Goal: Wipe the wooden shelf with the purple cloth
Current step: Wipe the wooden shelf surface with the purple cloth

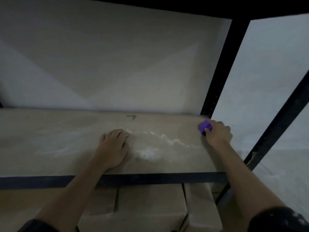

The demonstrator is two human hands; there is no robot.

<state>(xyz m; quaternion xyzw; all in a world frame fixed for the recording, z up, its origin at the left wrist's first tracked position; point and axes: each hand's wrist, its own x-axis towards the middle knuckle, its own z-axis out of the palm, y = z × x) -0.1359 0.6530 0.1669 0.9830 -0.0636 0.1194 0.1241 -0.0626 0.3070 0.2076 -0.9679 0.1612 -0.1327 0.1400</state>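
head: cloth (206,126) seemingly at shelf (50,128) corner

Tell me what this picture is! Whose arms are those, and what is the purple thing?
Those arms belong to a person who wears a small camera on their head, so you see just what they see when they look down at their hands. There is no robot here. In front of them is a wooden shelf in a black metal frame. The left hand rests flat on the shelf. The right hand is near the back right corner, and its fingers grip a bunched-up purple cloth for wiping. A streak of white dust lies on the wood between the hands. Cardboard boxes sit underneath.
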